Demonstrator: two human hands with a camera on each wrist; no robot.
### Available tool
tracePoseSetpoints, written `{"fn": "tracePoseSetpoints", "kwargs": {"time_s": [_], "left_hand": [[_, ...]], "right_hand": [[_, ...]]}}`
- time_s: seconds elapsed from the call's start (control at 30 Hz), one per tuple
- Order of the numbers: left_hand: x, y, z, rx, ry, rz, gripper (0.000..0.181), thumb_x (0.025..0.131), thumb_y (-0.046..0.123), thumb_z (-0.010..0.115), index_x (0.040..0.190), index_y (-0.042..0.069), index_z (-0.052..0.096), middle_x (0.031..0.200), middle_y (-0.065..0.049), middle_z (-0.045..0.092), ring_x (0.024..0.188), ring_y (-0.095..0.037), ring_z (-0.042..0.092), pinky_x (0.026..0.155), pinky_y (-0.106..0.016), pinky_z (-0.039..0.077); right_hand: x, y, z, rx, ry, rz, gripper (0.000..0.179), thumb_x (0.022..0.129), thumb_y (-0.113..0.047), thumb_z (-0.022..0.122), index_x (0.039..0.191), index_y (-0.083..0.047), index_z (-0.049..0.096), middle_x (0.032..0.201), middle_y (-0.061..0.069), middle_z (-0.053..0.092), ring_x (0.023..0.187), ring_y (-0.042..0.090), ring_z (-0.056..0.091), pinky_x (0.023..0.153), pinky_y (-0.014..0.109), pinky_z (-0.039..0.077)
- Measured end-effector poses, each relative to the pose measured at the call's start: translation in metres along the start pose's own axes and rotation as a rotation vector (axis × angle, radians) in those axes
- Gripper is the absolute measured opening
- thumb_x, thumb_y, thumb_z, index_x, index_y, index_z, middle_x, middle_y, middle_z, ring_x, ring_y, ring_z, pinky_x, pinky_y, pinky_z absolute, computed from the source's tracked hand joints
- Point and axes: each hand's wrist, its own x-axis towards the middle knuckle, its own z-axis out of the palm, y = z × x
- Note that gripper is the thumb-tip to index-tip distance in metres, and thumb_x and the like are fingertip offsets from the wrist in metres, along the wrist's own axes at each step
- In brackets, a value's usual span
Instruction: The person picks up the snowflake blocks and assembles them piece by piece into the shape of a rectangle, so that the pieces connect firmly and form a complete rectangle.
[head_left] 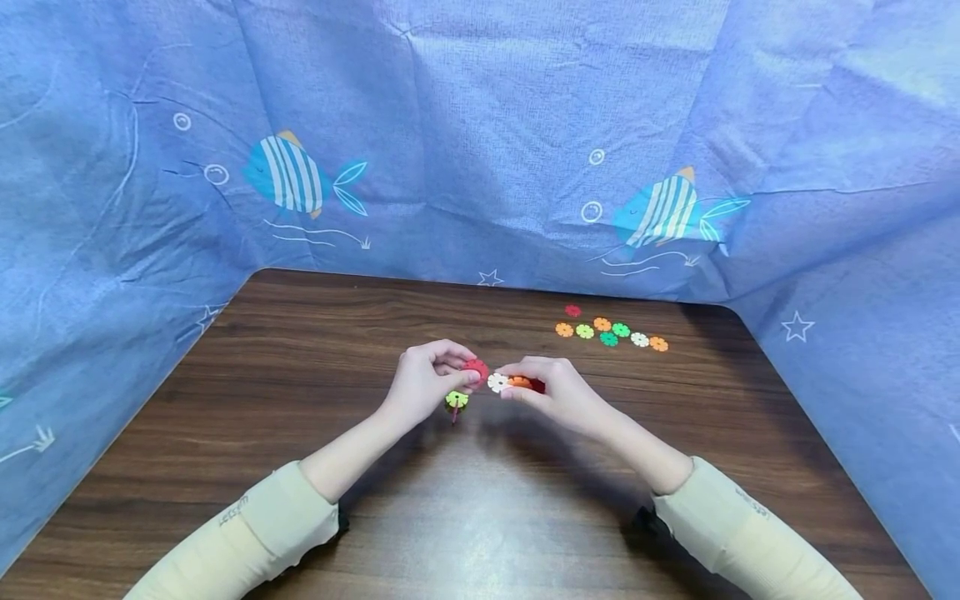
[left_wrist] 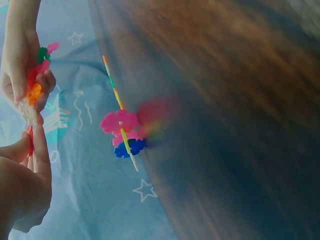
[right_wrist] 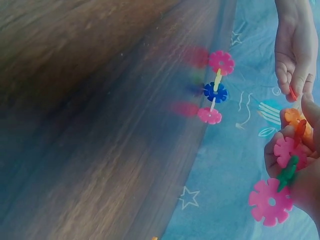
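My left hand (head_left: 420,383) pinches a red flower-shaped plastic disc (head_left: 472,365) between thumb and fingers. The right hand (head_left: 562,392) grips a chain of interlocked discs, with a white disc (head_left: 496,383) at the end facing the red one. Behind the white come an orange disc (right_wrist: 291,116), a red one, a pink one, a green disc (right_wrist: 287,176) and a pink disc (right_wrist: 261,200) at the far end. The red and white edges are very close; whether they touch I cannot tell. Below the left hand stands a joined piece with a yellow-green disc (head_left: 457,399), partly hidden.
Several loose discs lie at the table's back right, among them a red disc (head_left: 573,311), a white disc (head_left: 639,339) and an orange disc (head_left: 658,343). A blue fish-print cloth (head_left: 487,167) hangs around the brown table (head_left: 315,333).
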Motion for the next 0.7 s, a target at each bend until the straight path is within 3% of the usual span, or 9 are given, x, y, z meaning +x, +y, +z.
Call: {"fn": "tracePoseSetpoints", "kwargs": {"time_s": [0.27,0.4,0.53,0.7], "left_hand": [[-0.0002,0.0016,0.0017,-0.049,0.002,-0.003,0.012,0.080,0.003,0.073,0.086,-0.004,0.065,0.081,-0.018,0.071,0.069,-0.024,0.071,0.066,-0.045,0.056],[0.0000,0.0009,0.0013,-0.019,-0.001,0.001,0.011,0.079,0.005,0.074,0.084,-0.002,0.067,0.080,-0.016,0.072,0.072,-0.031,0.070,0.066,-0.047,0.055],[0.0004,-0.0001,0.0007,0.004,-0.003,-0.005,0.012,0.077,0.006,0.075,0.084,0.000,0.067,0.078,-0.014,0.072,0.073,-0.038,0.069,0.064,-0.048,0.055],[-0.0009,0.0021,0.0011,0.049,-0.008,-0.007,0.011,0.078,0.008,0.075,0.084,0.003,0.067,0.078,-0.011,0.072,0.072,-0.033,0.070,0.063,-0.046,0.055]], "right_hand": [[0.0034,-0.0028,0.0011,0.023,0.029,-0.006,0.028,0.084,-0.029,0.071,0.109,-0.016,0.070,0.086,-0.009,0.066,0.071,0.006,0.053,0.062,0.025,0.047],[0.0049,-0.0033,0.0001,0.025,0.036,-0.005,0.027,0.084,-0.027,0.071,0.108,-0.016,0.071,0.086,-0.009,0.066,0.071,0.006,0.053,0.062,0.030,0.048],[0.0058,-0.0035,-0.0007,0.024,0.030,-0.018,0.026,0.084,-0.026,0.071,0.108,-0.014,0.071,0.084,-0.009,0.065,0.069,0.006,0.052,0.061,0.025,0.046],[0.0072,-0.0037,-0.0019,0.024,0.018,0.000,0.026,0.084,-0.027,0.071,0.108,-0.016,0.071,0.084,-0.010,0.065,0.068,0.006,0.052,0.059,0.021,0.044]]}}
